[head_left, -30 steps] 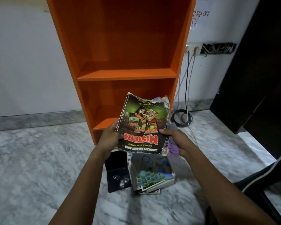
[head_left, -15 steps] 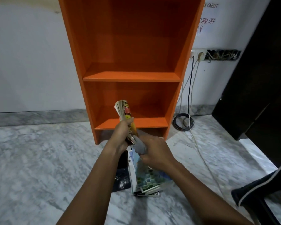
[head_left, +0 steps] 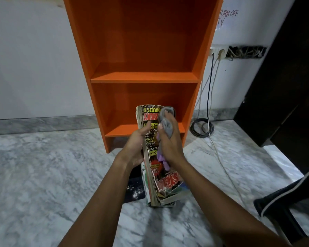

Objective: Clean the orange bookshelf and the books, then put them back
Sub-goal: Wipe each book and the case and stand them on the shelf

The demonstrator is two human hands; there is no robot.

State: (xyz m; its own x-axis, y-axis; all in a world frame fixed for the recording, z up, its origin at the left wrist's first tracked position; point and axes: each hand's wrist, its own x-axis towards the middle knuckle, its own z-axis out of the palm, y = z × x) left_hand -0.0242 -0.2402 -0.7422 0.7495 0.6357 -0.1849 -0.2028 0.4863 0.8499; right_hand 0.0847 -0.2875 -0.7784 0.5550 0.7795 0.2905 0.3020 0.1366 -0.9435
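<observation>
A person's left hand [head_left: 136, 147] grips the spine side of a worn, thick magazine [head_left: 150, 150], fingers curled round its far half, while the right hand [head_left: 169, 145] clutches a bunched grey-and-purple cloth [head_left: 166, 125] and presses it against the cover. The magazine is held just in front of the orange bookshelf [head_left: 144, 77], above a stack of books [head_left: 175, 197] and a dark book [head_left: 135, 190] lying on the marble floor [head_left: 43, 175]. Readable on the cover are the yellow letters "OBUDUR", the fragment "MAT" and, at the near end, red "STER"; the smaller lines are too blurred to read. A handwritten note [head_left: 227, 15] on the wall to the right says "TURN OFF TV". A second ago the magazine faced the camera with "MISTERI" upside down; since then it has been turned over and stood lengthwise, and the cloth has moved from its right edge onto the cover.
</observation>
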